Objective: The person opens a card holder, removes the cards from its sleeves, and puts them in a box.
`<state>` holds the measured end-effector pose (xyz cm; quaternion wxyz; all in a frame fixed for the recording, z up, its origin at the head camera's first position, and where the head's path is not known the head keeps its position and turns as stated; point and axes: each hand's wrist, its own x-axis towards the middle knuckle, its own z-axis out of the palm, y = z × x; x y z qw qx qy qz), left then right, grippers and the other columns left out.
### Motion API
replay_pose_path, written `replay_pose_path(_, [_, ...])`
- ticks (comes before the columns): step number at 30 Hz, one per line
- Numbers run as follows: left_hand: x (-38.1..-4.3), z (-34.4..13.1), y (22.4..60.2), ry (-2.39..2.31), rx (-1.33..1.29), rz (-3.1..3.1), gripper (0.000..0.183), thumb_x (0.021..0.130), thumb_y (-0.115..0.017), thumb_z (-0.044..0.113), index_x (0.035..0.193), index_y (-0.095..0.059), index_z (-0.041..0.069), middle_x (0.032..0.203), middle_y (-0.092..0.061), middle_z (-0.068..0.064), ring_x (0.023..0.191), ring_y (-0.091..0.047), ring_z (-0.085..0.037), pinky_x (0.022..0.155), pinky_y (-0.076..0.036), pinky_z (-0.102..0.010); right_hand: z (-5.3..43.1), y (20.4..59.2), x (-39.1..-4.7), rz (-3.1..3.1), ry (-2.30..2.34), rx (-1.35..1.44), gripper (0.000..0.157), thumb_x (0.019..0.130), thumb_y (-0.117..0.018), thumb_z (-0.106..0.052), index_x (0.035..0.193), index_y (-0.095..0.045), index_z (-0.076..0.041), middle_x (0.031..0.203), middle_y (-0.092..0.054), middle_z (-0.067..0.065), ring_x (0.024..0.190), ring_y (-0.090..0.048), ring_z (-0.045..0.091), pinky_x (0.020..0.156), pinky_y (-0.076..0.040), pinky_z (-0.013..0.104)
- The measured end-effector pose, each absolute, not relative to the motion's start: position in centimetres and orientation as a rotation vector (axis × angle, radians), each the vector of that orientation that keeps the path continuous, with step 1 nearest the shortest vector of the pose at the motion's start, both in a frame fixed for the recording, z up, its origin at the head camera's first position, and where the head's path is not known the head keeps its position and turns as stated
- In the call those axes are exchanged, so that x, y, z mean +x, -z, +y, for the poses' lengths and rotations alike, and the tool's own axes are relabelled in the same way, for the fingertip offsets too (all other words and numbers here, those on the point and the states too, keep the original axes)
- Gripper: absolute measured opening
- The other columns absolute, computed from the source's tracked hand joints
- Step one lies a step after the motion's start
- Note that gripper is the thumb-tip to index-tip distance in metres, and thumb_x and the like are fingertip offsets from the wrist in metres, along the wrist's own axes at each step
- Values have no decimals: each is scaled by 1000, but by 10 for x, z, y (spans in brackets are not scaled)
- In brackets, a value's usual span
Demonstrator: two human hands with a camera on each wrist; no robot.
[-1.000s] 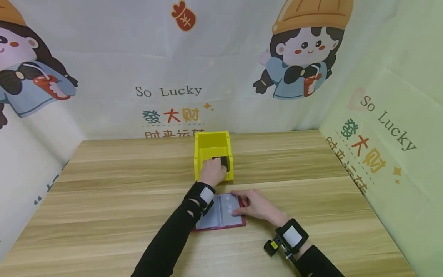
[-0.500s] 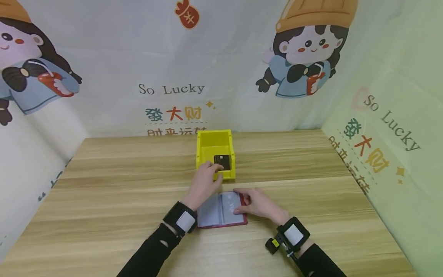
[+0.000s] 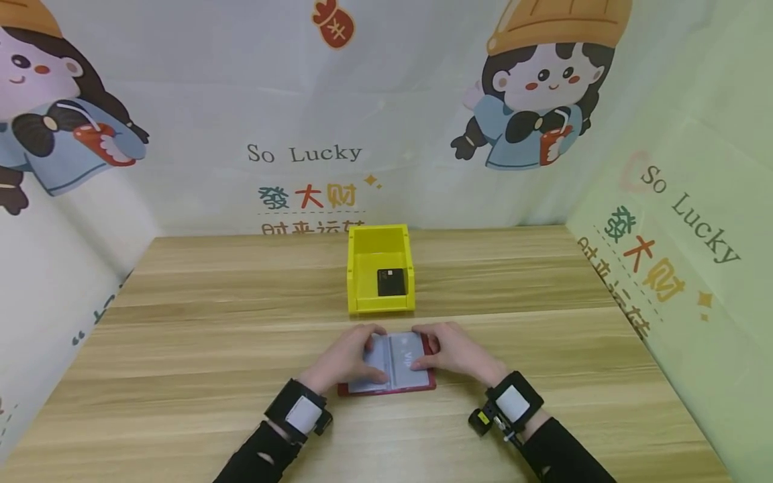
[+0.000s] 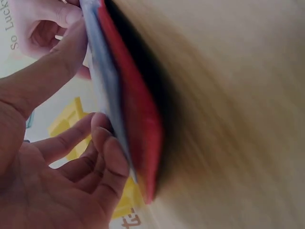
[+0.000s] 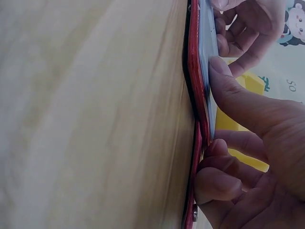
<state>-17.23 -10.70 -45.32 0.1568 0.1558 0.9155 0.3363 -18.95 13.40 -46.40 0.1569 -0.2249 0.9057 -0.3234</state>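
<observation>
A red card holder (image 3: 395, 362) lies spread on the table, its clear plastic sleeves facing up. A pale card lettered "VIP" shows in the right-hand sleeve. My left hand (image 3: 344, 359) holds the left half, thumb on the sleeve and fingers at the far edge. In the left wrist view, the sleeves stand a little apart from the red cover (image 4: 143, 119). My right hand (image 3: 455, 352) grips the right half, its thumb pressing the sleeves; its other fingers curl at the side edge in the right wrist view. Beyond both hands, a black card (image 3: 391, 283) lies in a yellow bin (image 3: 382, 307).
The wood-grain table (image 3: 211, 302) runs back to a printed cloth (image 3: 410, 121) with cartoon figures and lettering. A second cloth wall (image 3: 694, 201) borders the right side. The yellow bin stands just past the card holder, its low front toward me.
My left hand has drawn back from the yellow bin and come down on the left half of the card holder. The black card stays in the bin. My right hand keeps its hold.
</observation>
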Motion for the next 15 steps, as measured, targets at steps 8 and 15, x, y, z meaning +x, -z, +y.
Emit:
replay_pose_path(8, [-172,-112,458,-1029,409,2597,81,72,-97,11,140,-57,-5,102,-55,-8,94,-52,-20,84,-45,-36,130,463,-192,2660,837,-657,63,84,-91,-29,136,-68,-3,102,-68,2,90,-54,14,81,-45,29])
replay_pose_path(15, [-171,-111,458,-1032,397,2598,80,72,-98,11,139,-58,-6,103,-56,-8,95,-52,-21,86,-46,-38,130,461,-191,2679,868,-651,56,83,-91,-28,128,-71,-2,90,-64,0,83,-53,14,73,-41,27])
